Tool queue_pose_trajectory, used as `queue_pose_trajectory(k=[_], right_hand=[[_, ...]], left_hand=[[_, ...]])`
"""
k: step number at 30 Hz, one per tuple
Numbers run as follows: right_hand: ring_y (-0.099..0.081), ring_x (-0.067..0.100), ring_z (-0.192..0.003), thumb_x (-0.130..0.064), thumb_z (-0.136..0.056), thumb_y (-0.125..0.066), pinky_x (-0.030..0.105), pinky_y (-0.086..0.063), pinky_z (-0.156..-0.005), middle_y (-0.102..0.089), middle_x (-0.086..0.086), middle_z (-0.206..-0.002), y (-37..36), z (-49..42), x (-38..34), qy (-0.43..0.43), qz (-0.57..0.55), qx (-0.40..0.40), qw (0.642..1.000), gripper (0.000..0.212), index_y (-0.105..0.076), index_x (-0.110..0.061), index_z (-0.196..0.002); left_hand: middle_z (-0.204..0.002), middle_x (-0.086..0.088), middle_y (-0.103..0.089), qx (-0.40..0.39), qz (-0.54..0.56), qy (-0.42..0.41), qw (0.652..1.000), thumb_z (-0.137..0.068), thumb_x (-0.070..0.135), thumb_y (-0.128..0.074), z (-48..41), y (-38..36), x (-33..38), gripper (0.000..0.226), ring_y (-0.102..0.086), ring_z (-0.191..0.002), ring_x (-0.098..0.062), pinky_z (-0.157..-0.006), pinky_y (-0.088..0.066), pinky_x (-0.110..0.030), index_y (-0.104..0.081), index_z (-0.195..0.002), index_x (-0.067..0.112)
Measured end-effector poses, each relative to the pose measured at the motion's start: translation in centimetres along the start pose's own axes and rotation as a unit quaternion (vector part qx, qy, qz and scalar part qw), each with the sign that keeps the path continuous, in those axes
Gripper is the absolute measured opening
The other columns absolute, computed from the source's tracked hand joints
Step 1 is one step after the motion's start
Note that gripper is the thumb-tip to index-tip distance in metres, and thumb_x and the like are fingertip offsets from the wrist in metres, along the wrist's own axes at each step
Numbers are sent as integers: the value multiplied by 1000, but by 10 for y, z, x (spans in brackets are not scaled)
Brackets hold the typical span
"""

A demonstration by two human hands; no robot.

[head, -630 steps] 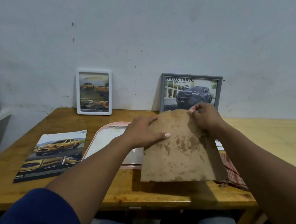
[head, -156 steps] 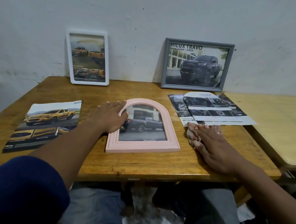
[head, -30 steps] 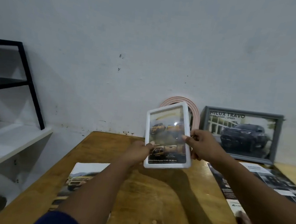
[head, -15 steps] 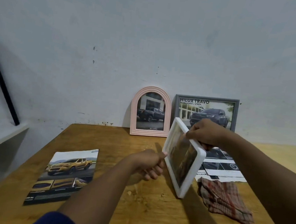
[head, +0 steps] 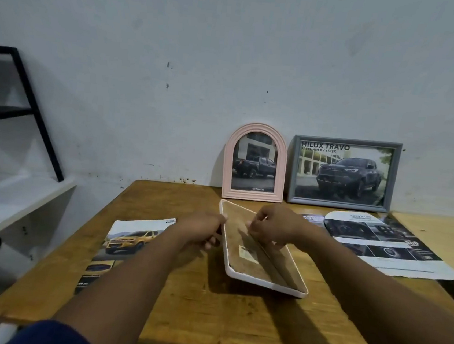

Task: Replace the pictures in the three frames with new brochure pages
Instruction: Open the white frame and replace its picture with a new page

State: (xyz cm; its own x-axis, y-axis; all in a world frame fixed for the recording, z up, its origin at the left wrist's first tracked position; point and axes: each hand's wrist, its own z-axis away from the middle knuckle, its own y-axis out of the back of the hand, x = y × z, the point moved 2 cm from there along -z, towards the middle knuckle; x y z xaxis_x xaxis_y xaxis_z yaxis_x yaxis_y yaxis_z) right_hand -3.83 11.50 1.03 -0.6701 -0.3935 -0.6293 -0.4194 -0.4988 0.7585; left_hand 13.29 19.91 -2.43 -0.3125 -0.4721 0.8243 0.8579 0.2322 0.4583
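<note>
head view: i see the left hand (head: 202, 232) curled round the left rim of the white frame (head: 264, 282), which is turned back-up and tilted low over the table (head: 218, 325). the right hand (head: 276, 227) has its fingers bunched, pinching at the brown backing board (head: 254, 270) seated in that frame. behind the white frame, the pink arched frame (head: 255, 162) and grey frame (head: 343, 173) lean on the wall, each holding a dark pickup picture. left of it lies a yellow-truck brochure (head: 128, 242), and right of it lie loose brochure pages (head: 380, 244).

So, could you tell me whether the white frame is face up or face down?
Face down: the white frame shows its brown backing board and a small label; the left hand and right hand hold it.
</note>
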Motion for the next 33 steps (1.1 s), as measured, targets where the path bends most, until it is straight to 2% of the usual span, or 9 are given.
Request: queue_pose_trajectory(k=[3, 5, 9, 14, 18, 21, 26, 29, 33], right_hand=[[-60, 15, -96, -34, -93, -67, 29, -51, -79, -65, -2, -104, -24, -4, 13, 27, 40, 17, 999, 18, -65, -22, -106], [-59, 12, -93, -33, -90, -70, 30, -54, -82, -65, -4, -104, -36, -4, 24, 42, 54, 28, 997, 18, -67, -24, -105], [-53, 14, -104, -42, -86, -72, 37, -53, -93, -54, -5, -116, -46, 1, 39, 60, 106, 67, 990, 27, -66, -29, -110], [-43, 19, -122, -48, -88, -67, 40, -45, -101, -50, -1, -130, -48, 9, 47, 68, 136, 62, 986, 40, -61, -29, -123], [-26, 25, -138, -71, -79, -60, 49, -26, -111, -35, 0, -146, -60, 16, 46, 62, 196, 43, 978, 70, -44, -34, -137], [-18, 26, -144, -78, -77, -56, 52, -19, -114, -30, 1, -152, -67, 21, 42, 71, 202, 28, 976, 77, -41, -35, -139], [-3, 31, -150, -82, -71, -58, 59, -11, -116, -18, 1, -160, -71, 28, 34, 61, 222, -35, 972, 89, -37, -35, -143], [-12, 32, -149, -77, -71, -63, 59, -17, -114, -24, 5, -159, -70, 30, 23, 52, 236, -51, 969, 90, -39, -31, -144], [-21, 34, -146, -75, -69, -67, 59, -25, -112, -28, 6, -158, -69, 26, 11, 27, 255, -82, 963, 98, -35, -28, -149]], left_hand=[[-88, -14, -71, 9, -13, 4, 1000, -106, 30, -49, 1, -2, -17, 25, -56, -63, -16, -54, -45, -27, -67, -103, 13], [-78, -8, -66, 9, -53, -1, 999, -106, 29, -51, -2, -6, -23, 24, -55, -62, -15, -54, -44, -27, -67, -99, 13], [-84, -5, -68, 38, -143, -41, 988, -102, 31, -59, -10, -10, -25, 22, -62, -77, -18, -69, -47, -31, -70, -92, 15], [-93, -3, -70, 61, -261, -95, 959, -100, 27, -61, -12, -18, -25, 14, -62, -83, -14, -71, -51, -31, -72, -98, 18], [-95, 1, -68, 80, -259, -105, 957, -101, 29, -58, -12, -23, -29, 13, -63, -87, -14, -76, -54, -34, -69, -106, 23], [-97, 3, -67, 84, -255, -114, 956, -101, 30, -58, -13, -23, -32, 18, -61, -88, -12, -70, -49, -30, -68, -113, 22], [-104, 7, -67, 66, -189, -111, 973, -99, 34, -62, -16, -17, -39, 28, -61, -92, -9, -79, -50, -31, -66, -125, 25], [-101, 4, -69, 49, -165, -112, 979, -99, 33, -62, -15, -14, -39, 28, -62, -92, -11, -80, -50, -31, -66, -126, 24], [-100, 2, -69, 42, -163, -120, 978, -99, 33, -63, -14, -13, -38, 27, -62, -90, -12, -70, -44, -27, -67, -124, 23]])
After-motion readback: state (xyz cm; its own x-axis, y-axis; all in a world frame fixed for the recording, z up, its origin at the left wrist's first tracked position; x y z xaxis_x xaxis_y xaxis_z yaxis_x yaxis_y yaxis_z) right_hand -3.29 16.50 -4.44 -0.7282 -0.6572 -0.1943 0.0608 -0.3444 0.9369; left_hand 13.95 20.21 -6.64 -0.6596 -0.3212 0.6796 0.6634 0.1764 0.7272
